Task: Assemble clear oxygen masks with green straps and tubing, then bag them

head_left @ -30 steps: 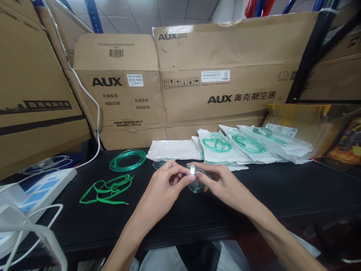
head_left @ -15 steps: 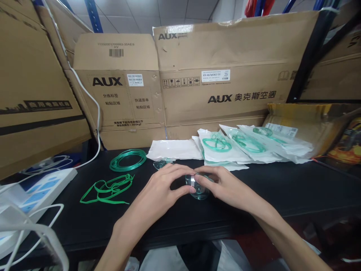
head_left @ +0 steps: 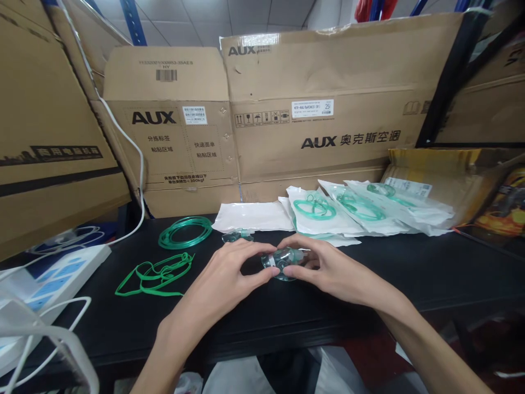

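Between my two hands, just over the black tabletop [head_left: 254, 312], is a clear green oxygen mask [head_left: 283, 260] with a metal nose strip. My left hand [head_left: 240, 265] grips its left edge, thumb in front near the strip. On the other side my right hand [head_left: 324, 268] has its thumb on the mask's front and its fingers curled behind, partly hidden. Another clear plastic piece [head_left: 238, 236] lies behind my left hand, half covered by it. To the left are a coil of green tubing [head_left: 184, 232] and a tangled green elastic strap [head_left: 153, 278].
Several white pouches [head_left: 315, 210] with green tubing and masks lie at the back right. A flat white pouch [head_left: 252, 217] is beside them. Cardboard boxes [head_left: 348, 87] wall the back. A white power strip [head_left: 61, 279] and cables occupy the left.
The mask has turned in my hands, showing more of its domed body and its connector end on the right. My right thumb has shifted lower on it.
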Available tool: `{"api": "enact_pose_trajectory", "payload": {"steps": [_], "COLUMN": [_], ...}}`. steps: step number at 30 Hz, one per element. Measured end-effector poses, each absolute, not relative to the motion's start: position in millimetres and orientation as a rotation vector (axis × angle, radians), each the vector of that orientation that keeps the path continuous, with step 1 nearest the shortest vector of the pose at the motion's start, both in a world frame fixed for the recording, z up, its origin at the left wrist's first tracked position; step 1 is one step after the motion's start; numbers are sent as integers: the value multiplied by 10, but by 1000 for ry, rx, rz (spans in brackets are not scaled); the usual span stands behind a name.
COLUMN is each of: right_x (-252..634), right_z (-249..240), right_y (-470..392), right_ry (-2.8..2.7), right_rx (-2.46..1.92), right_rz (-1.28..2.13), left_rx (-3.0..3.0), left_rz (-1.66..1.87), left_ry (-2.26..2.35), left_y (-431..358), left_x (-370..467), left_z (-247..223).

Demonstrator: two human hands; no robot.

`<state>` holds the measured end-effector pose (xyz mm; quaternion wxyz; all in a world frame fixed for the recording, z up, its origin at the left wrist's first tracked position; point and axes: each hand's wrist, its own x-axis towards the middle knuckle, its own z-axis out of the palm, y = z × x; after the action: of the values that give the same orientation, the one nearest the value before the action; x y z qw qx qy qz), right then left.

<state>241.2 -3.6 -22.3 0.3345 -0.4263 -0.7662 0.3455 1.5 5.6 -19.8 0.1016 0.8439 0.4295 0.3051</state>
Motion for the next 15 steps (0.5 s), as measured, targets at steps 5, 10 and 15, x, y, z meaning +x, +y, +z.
{"api": "enact_pose_trajectory", "payload": {"steps": [5, 10, 15], "right_x": [2409, 2398, 2379], "right_z": [-208, -223, -294], "right_y": [-26, -23, -33], "right_ry": [-2015, -2058, -2059], "right_rx": [-1198, -1241, -1307], "right_rz": [793, 707, 588], "left_rx": [2505, 2470, 2546], "left_rz": [890, 895, 887], "left_ry": [1292, 1248, 1226], "left_y": [65, 73, 102], "left_x": [37, 24, 13], "left_z": [-219, -214, -241]}}
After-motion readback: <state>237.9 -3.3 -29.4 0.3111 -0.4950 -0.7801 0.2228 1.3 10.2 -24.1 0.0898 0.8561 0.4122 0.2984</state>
